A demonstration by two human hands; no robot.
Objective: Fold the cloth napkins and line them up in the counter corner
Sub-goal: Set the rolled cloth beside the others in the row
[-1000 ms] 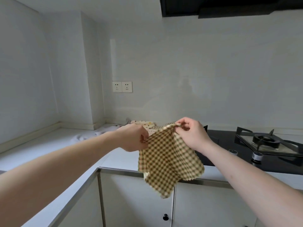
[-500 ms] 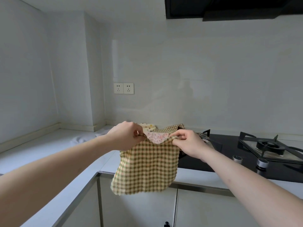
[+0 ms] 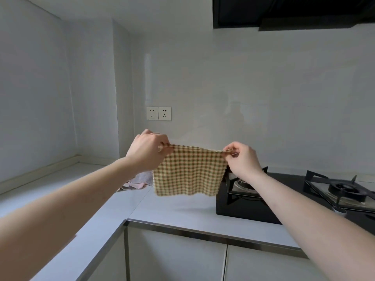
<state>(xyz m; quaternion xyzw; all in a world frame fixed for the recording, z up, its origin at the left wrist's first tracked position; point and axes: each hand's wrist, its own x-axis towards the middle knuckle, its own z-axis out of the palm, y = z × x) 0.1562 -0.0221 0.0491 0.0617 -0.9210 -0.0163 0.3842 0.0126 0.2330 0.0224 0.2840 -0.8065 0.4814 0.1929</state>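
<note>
A white kitchen counter [image 3: 172, 207] wrapped round an L-shaped corner, with a black gas hob [image 3: 300, 191] at about three o'clock and a double wall socket [image 3: 158, 113] at twelve. In the middle of the view a brown-and-cream checked napkin [image 3: 188, 173] hung in the air over the counter, clear of its surface. A second earlier it had drooped bunched from two hands held close together; now those hands had drawn apart and risen, so its top edge ran taut and the cloth hung flat and square. The left hand [image 3: 147, 153] pinched the ten o'clock corner, the right hand [image 3: 241, 159] the two o'clock corner. Spread like this, it looked ready for its first fold. At nine o'clock of it, more pale napkins [image 3: 140, 180] lay crumpled on the counter towards the corner
</note>
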